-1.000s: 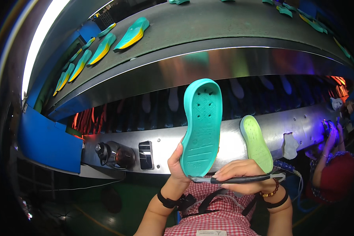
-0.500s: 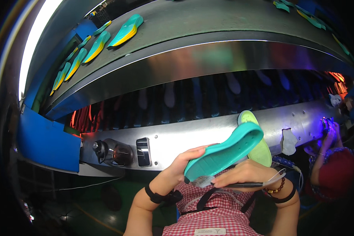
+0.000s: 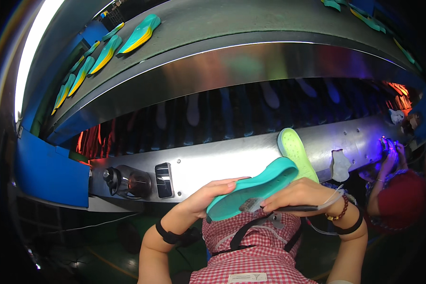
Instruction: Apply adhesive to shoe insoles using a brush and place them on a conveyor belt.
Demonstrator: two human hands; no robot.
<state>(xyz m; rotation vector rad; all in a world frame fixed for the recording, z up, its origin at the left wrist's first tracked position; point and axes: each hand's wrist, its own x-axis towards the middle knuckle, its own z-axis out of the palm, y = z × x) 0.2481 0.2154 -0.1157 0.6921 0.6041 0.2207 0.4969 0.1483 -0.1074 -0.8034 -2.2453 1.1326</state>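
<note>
The left hand [image 3: 216,195] is clasped around one end of a teal shoe sole [image 3: 258,182] slanting off to its right, while the right hand [image 3: 300,191], fingers curled, holds a black-handled brush [image 3: 296,208], bristles over the sole's inside. Upright a second ago, the sole now tips toward the right hand. Beyond that hand lies a lime-green sole [image 3: 297,151].

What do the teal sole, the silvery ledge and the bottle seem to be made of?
Teal sole: probably moulded foam or rubber, satin, from its soft sheen.
Ledge: likely bare metal, smooth, given its silvery glare.
Bottle: glossy, see-through body, perhaps plastic; glass is possible.
</note>
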